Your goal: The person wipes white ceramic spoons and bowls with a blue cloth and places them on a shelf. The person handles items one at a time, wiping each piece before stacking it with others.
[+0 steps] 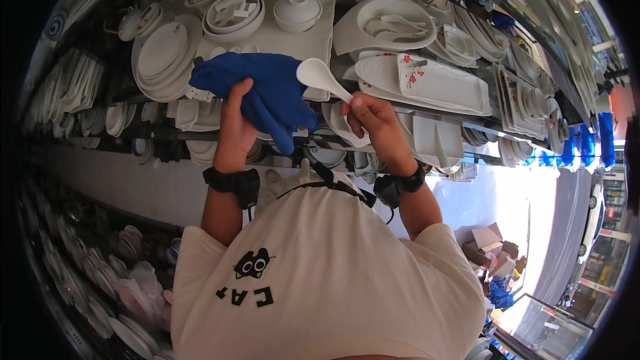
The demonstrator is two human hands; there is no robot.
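Observation:
My left hand (237, 120) is closed on a blue cloth (263, 87), its thumb lying over the near side and the fingers hidden beneath. A white soup spoon (319, 75) is pinched by its handle in my right hand (372, 120), the bowl pointing up and left. The spoon's bowl sits close beside the right edge of the cloth; whether they touch I cannot tell. Both hands are over the front of a shelf of white tableware. Behind the cloth lies a light ribbed mat (287, 43) bearing a lidded bowl (298, 12) and nested bowls (215, 27).
Stacked plates (160, 53) stand at the left. A deep oval dish (393, 10) holding spoons and rectangular plates (460, 90) with red flowers stand at the right. Lower shelves carry more dishes. Cardboard boxes (490, 250) lie on the floor at the right, near a road.

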